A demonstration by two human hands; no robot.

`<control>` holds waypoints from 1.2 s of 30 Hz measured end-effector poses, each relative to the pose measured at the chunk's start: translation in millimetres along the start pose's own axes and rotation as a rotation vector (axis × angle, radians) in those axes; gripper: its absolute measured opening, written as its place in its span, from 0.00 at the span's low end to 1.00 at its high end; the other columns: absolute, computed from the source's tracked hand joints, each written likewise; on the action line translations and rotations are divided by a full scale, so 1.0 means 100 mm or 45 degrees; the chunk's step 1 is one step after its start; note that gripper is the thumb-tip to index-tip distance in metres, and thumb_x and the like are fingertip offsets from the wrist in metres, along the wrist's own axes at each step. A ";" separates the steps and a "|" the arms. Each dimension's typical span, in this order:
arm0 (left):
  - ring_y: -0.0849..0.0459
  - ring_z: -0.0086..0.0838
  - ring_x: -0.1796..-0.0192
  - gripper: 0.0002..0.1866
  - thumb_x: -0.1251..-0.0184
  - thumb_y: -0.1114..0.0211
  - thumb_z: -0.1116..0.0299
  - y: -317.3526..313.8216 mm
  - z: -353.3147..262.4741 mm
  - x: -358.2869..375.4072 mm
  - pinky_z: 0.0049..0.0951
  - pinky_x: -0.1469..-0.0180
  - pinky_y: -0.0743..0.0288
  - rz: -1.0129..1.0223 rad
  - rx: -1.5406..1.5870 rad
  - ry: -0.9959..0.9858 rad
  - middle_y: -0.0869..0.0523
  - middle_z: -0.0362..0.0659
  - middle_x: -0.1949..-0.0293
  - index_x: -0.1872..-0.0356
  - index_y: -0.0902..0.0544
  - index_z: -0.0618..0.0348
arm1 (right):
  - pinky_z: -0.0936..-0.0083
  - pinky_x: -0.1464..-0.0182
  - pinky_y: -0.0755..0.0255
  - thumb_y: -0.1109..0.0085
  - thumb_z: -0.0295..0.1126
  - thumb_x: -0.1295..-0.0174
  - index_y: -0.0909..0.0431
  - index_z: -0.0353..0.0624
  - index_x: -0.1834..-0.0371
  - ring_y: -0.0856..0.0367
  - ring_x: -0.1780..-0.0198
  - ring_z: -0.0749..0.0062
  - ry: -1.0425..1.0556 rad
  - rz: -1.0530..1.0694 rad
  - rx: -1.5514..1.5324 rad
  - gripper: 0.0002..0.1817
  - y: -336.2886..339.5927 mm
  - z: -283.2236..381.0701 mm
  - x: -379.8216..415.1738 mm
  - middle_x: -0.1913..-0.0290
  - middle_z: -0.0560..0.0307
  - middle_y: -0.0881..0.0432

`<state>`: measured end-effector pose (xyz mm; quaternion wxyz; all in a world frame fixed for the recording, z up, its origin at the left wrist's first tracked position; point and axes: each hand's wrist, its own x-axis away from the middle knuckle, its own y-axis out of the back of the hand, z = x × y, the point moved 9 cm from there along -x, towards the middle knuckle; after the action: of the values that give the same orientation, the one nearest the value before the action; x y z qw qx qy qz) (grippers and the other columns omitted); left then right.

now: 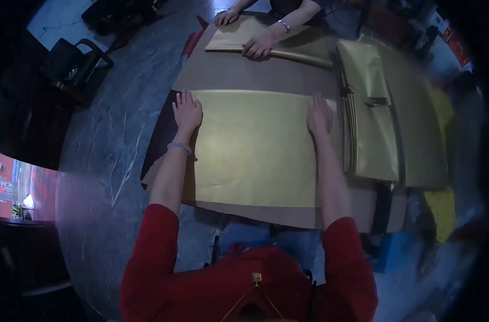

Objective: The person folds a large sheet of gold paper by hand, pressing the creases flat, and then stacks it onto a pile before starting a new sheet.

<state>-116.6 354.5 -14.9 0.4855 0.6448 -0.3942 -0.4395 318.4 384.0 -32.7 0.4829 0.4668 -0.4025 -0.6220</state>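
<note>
A large gold paper sheet [255, 150] lies flat on the brown covered table [228, 72] in front of me. My left hand [187, 111] rests palm down on the sheet's far left corner, fingers spread. My right hand [319, 115] presses flat on its far right corner. Neither hand grips anything. A bracelet sits on my left wrist.
A stack of folded gold sheets [370, 115] lies to the right of my sheet. Across the table another person's hands [258, 47] hold down a gold sheet and a paper roll [301, 57]. A dark chair [72, 64] stands on the marble floor at left.
</note>
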 end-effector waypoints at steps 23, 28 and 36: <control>0.16 0.42 0.59 0.13 0.51 0.30 0.60 -0.25 -0.25 -1.01 0.41 0.54 0.25 0.452 0.122 -0.854 0.15 0.48 0.66 0.67 0.16 0.56 | 0.59 0.45 0.29 0.32 0.40 0.52 0.26 0.47 0.48 0.25 0.44 0.52 0.354 0.804 0.571 0.26 0.07 -0.38 -0.90 0.49 0.47 0.23; 0.17 0.39 0.62 0.18 0.56 0.23 0.65 -0.16 -0.36 -0.96 0.34 0.60 0.25 0.718 0.073 -0.851 0.16 0.48 0.69 0.65 0.20 0.60 | 0.61 0.54 0.25 0.30 0.40 0.56 0.21 0.44 0.58 0.19 0.54 0.51 0.283 0.662 0.285 0.21 0.21 -0.43 -0.87 0.57 0.47 0.17; 0.18 0.31 0.62 0.11 0.45 0.30 0.68 0.96 -0.23 -0.90 0.32 0.59 0.25 0.632 0.321 -0.711 0.17 0.44 0.68 0.63 0.18 0.63 | 0.73 0.60 0.30 0.37 0.37 0.42 0.24 0.37 0.64 0.24 0.65 0.73 0.411 0.376 -0.647 0.13 1.44 -0.23 -0.58 0.68 0.54 0.20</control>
<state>-130.1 423.6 98.2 0.3681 0.4401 -0.7060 -0.4151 378.4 409.2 109.9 0.7263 0.3606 -0.2161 -0.5438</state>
